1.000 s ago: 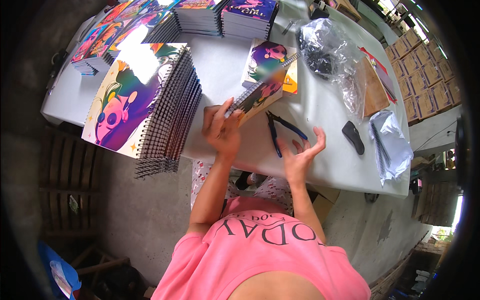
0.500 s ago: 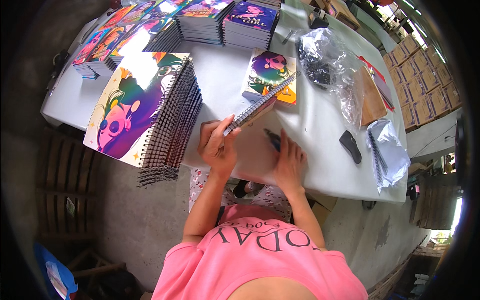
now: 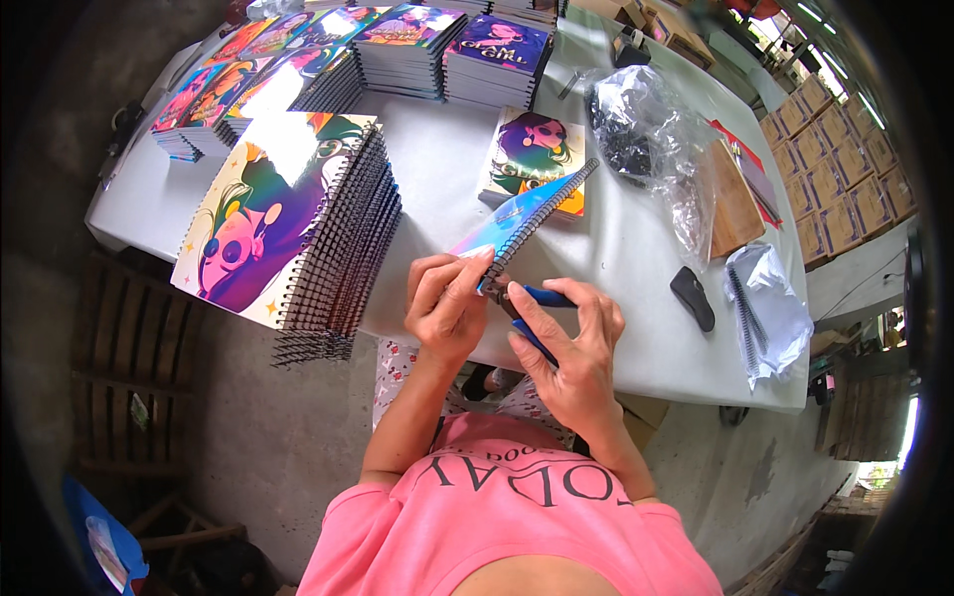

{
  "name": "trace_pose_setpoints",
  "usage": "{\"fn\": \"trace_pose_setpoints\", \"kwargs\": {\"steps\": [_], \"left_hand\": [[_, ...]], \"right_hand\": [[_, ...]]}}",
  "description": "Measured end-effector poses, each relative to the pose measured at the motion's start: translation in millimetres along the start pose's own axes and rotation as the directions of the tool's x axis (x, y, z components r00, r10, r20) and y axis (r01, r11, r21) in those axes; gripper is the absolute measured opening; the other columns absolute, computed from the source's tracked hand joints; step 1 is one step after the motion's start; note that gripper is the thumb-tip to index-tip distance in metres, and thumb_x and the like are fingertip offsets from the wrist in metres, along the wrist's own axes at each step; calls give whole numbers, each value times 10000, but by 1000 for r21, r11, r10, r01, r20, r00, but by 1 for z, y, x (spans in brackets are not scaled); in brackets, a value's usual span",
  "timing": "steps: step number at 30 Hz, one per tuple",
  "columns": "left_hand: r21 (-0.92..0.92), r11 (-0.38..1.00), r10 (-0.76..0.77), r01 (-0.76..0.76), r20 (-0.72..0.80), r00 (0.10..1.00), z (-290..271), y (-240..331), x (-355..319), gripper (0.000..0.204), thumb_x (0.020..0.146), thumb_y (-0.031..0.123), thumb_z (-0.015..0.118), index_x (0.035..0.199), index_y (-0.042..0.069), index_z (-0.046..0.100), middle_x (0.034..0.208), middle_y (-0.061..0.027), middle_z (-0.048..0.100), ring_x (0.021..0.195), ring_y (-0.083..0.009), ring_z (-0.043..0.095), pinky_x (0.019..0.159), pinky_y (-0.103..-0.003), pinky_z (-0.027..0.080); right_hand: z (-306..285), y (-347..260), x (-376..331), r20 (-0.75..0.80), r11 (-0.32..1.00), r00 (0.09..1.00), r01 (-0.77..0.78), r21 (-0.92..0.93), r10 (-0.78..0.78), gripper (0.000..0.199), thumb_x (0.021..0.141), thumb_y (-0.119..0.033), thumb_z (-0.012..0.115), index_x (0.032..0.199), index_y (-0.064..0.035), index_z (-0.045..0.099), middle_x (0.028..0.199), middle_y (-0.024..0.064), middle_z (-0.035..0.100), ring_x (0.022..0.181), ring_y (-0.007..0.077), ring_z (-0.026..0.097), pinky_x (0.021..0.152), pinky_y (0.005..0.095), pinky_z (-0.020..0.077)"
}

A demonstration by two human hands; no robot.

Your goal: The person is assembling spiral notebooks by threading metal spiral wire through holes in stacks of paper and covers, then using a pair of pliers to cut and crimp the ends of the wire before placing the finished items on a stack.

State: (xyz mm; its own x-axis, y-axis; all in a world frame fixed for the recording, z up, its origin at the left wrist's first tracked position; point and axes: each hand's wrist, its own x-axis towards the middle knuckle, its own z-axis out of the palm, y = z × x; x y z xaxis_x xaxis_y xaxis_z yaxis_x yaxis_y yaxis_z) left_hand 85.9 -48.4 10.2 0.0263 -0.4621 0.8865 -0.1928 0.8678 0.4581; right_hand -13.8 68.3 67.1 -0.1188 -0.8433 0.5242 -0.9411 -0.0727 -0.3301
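In my left hand is a thin spiral notebook, gripped at its near end with the black coil slanting up to the right. Its cover shows blue and pink. My right hand is closed around blue-handled pliers, the handles spread apart. The pliers' jaws are at the near end of the coil, close to my left fingertips; whether they bite the wire I cannot tell. Just beyond the held notebook lies a short pile of illustrated notebooks. To the left rises a tall stack of spiral notebooks, coils facing right.
Several more notebook stacks line the far side of the white table. On the right are crumpled clear plastic, a wooden board, a black curved object and loose coils on white wrapping. Cartons stand beyond.
My right hand has lifted the pliers off the table and brought them to the coil's near end. My left hand has turned the notebook so its blue-pink cover shows.
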Motion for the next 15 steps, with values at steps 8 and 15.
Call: {"fn": "trace_pose_setpoints", "kwargs": {"steps": [8, 15], "left_hand": [[12, 996, 83, -83, 18, 996, 3, 8, -4, 344, 625, -94, 674, 957, -4, 666, 755, -60, 590, 703, -211, 562, 597, -288, 457], [-396, 844, -441, 362, -130, 888, -9, 27, 20, 407, 860, 49, 613, 1232, -34, 469, 1093, -89, 540, 846, -85, 506, 742, -232, 421]], "right_hand": [[-6, 26, -19, 648, 104, 758, -653, 750, 79, 467, 912, -326, 527, 1303, -81, 460, 1052, 114, 532, 899, 211, 538, 750, 343, 443], [20, 92, -77, 101, 851, 897, -366, -377, 431, 456, 874, -267, 559, 1316, -198, 466, 1189, 113, 442, 1125, 301, 423, 979, 531, 238]]}}
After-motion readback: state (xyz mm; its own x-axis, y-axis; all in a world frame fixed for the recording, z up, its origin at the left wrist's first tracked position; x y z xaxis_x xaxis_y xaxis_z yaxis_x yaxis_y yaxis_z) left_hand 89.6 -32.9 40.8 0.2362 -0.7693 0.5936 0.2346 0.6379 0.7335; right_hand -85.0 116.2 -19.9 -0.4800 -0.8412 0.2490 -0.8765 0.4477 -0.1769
